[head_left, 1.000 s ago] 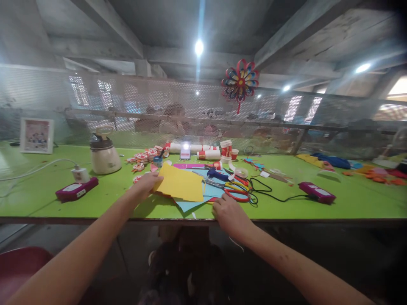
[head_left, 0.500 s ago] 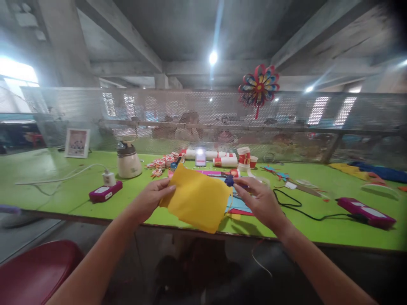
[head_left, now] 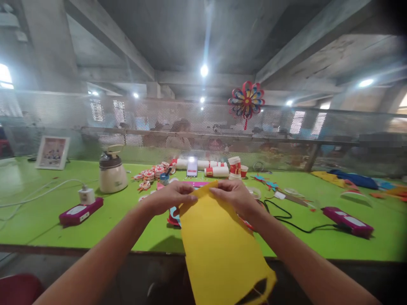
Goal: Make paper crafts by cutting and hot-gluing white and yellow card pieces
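Pinching a yellow sheet [head_left: 219,245] by its top edge, left hand [head_left: 171,196] at its 11 o'clock, right hand [head_left: 233,195] at 12. It dangles at my 6. Looks light, floppy, probably tears easily, so I'd hold those corners gently.

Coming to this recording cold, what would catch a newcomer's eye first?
Probably the bright yellow sheet, held near its upper edge by the left hand and right hand, hanging past the front edge of the green table. Next, the flower-shaped ornament, high and right of centre.
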Motion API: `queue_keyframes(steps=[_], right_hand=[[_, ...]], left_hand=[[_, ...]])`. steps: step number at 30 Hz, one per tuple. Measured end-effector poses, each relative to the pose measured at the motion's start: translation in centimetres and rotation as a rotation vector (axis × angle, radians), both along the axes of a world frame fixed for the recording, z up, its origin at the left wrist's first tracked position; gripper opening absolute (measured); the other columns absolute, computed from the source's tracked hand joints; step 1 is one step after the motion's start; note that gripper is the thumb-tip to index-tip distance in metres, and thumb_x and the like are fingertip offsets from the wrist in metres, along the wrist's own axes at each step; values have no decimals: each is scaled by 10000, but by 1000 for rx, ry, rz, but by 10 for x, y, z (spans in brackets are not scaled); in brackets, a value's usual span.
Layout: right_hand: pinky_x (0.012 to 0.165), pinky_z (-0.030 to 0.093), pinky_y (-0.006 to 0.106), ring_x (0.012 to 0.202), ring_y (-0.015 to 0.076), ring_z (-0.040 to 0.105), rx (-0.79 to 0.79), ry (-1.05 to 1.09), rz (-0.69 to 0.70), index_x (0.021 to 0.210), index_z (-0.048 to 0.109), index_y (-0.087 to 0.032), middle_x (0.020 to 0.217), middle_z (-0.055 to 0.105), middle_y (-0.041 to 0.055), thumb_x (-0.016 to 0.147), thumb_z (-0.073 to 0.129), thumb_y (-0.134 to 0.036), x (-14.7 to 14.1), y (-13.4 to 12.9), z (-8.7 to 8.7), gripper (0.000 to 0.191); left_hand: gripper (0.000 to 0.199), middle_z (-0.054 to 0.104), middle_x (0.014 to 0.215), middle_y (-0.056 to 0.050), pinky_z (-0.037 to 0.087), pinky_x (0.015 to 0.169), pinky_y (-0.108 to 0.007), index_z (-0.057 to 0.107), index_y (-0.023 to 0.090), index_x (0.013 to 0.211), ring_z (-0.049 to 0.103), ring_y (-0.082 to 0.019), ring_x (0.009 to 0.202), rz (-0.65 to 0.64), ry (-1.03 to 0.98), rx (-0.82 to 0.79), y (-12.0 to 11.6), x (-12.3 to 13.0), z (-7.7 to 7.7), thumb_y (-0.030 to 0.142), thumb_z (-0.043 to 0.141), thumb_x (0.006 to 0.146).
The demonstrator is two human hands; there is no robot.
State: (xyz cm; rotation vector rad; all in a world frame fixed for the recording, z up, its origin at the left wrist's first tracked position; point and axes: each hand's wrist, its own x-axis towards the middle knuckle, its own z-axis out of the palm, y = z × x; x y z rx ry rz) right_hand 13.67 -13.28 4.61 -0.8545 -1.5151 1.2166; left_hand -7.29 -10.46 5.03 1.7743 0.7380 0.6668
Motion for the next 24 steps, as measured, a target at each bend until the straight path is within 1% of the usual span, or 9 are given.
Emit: queue_keyframes(steps=[3,7,10,13,16,18,22,24], right_hand=[[529,488,273,560,162,646,-39,111,-30,790,718,-135,684,719,54,634,759,-317,8,22,-10,243],[615,514,304,633,176,665,-54,157,-49,808,714,-143,710,722,47,632,764,-299,15,49,-25,240],[651,516,313,679,185,669,-80,169,-38,852,721,-148,733,724,47,637,763,-282,16,62,-33,257],[630,514,303,672,184,666,-98,159,-7,896,723,-154,746,725,48,635,764,-271,15,70,-37,289],[615,513,296,650,178,665,-131,161,9,892,719,-158,749,721,44,630,765,-261,14,76,-43,285],[630,513,300,658,179,670,-166,196,9,893,718,-167,740,719,35,623,767,-241,15,78,-47,284],[662,511,313,644,167,668,-227,280,45,889,727,-181,742,721,27,641,740,-201,17,77,-52,249],[641,509,301,630,160,663,-260,305,52,866,732,-186,736,723,23,645,727,-190,18,75,-52,221]], left_hand=[[267,583,568,17,308,374,-168,648,126,782,448,-56,411,108,-105,11,20,3,-13,351,721,658],[305,555,542,26,272,396,-177,615,119,757,423,-50,404,241,-209,-15,42,6,-34,361,743,623],[298,545,544,42,298,416,-181,597,129,737,431,-51,413,299,-254,-46,52,9,-45,369,738,631],[297,572,563,39,351,447,-193,605,136,748,476,-68,446,326,-286,-73,58,11,-51,377,737,634],[303,653,646,-2,435,524,-232,633,140,798,581,-125,546,332,-321,-105,60,13,-55,369,741,632],[309,689,701,-24,472,580,-261,658,142,860,622,-161,616,328,-340,-112,60,14,-57,344,740,641],[366,712,724,-24,484,605,-279,679,162,1001,625,-170,636,355,-351,-110,61,16,-65,308,723,669],[338,724,763,-29,482,619,-283,703,179,986,621,-174,658,399,-342,-98,61,16,-69,293,722,668]])
